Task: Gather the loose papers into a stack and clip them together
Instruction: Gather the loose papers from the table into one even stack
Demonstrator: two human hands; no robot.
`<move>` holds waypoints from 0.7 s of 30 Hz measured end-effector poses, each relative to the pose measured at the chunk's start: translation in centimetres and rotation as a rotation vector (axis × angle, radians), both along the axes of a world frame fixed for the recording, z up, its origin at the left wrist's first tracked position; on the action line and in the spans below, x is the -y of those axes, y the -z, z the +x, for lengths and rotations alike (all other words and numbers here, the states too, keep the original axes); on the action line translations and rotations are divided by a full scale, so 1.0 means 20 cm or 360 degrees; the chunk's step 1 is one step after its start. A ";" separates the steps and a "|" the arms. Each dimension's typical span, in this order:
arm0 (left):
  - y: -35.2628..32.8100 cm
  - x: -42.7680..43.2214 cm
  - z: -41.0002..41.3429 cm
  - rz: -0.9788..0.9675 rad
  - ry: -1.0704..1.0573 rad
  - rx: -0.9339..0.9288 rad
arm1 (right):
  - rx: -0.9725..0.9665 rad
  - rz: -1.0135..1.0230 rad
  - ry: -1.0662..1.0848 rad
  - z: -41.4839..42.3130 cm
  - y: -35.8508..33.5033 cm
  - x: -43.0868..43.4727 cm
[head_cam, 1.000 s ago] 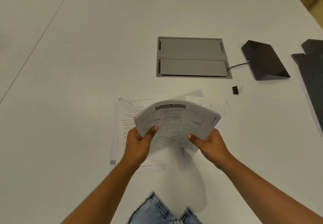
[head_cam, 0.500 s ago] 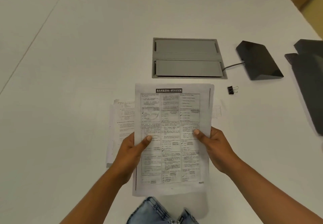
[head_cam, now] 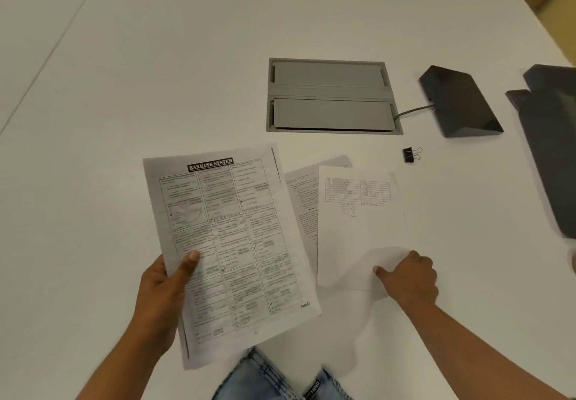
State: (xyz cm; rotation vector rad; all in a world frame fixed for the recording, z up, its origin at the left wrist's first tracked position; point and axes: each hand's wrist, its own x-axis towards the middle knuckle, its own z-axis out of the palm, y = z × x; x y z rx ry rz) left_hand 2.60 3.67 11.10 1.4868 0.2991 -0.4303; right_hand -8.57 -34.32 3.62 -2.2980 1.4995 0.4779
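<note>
Papers, head view: left hand pinches the printed "Banking System" sheet by its edge, lifted off the table. Right hand fingers closed on the table sheet, corner curling. Risk: thin, floppy paper creases or slips. Binder clip lies apart, small, black.

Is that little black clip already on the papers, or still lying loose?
Loose. The clip lies alone on the table, apart from the sheets, touching neither hand.
</note>
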 end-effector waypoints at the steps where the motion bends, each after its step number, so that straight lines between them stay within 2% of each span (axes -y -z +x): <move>1: 0.00 -0.01 0.00 -0.0003 -0.0011 0.0007 | 0.0046 0.0025 0.0058 0.00 0.01 0.00; 5: 0.01 -0.01 0.00 -0.0011 -0.0024 0.0004 | 0.0362 0.0220 0.0386 -0.01 0.02 0.04; 9: 0.02 0.00 0.00 -0.0016 -0.0027 -0.0008 | 0.0600 0.0341 0.0255 -0.02 0.00 0.07; 12: 0.02 0.00 0.00 -0.0029 -0.0029 -0.0021 | 0.0528 0.0350 0.0064 -0.01 0.00 0.05; 17: 0.03 -0.01 0.00 -0.0011 0.0000 -0.0045 | 0.0121 0.0025 -0.0302 -0.01 0.00 -0.03; 21: 0.04 -0.02 -0.01 -0.0002 0.0005 -0.0065 | 0.0175 0.0083 -0.0209 0.02 -0.01 -0.06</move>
